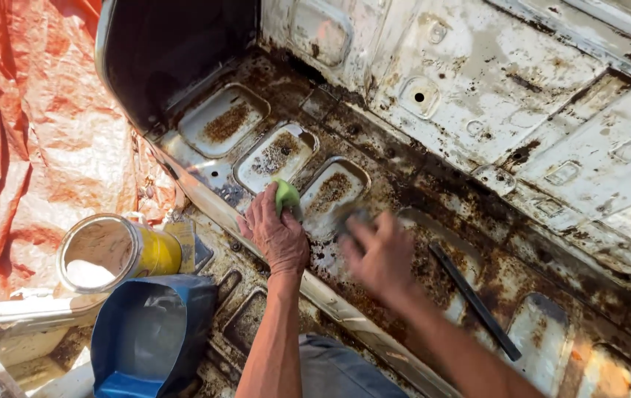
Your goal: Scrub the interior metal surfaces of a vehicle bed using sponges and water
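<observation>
While the left hand (278,234) presses a green sponge (286,194) against the rusty white metal floor panel (477,133), its fingers curled around it, the right hand (378,254) is blurred just beside it over a recessed pan; its grip cannot be told. A dark bar (475,301) lies to the right. A yellow can (120,250) and a blue container (153,335) stand at the left.

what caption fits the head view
Left hand presses a green sponge on a rusty white metal panel; right hand blurred.
</observation>
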